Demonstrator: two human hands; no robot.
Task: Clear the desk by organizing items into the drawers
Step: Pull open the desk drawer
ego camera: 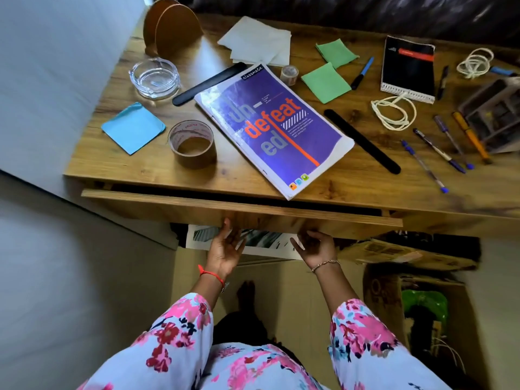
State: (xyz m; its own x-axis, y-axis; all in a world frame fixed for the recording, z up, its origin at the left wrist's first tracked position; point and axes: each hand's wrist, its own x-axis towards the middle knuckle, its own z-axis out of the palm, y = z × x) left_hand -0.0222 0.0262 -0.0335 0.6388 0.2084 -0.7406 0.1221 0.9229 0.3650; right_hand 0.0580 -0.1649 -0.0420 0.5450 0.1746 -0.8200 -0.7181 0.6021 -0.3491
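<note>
The wooden desk (140,167) has a drawer (197,205) pulled out a little, showing a dark gap behind its front panel. My left hand (225,247) and my right hand (316,247) reach up under the drawer front, fingers curled against its lower edge. On the desk lie a purple notebook (275,128), a brown tape roll (192,143), a small clear tape roll (289,74), blue sticky notes (133,128), green sticky notes (326,83), two black rulers (361,140), several pens (447,147), a black spiral notepad (406,68) and white cords (394,112).
A glass ashtray (154,77) and a round wooden stand (171,30) sit at the desk's back left, white papers (259,42) behind the notebook. A grey organizer tray (495,114) is at the right edge. Cardboard boxes (408,291) and printed paper (261,240) lie under the desk.
</note>
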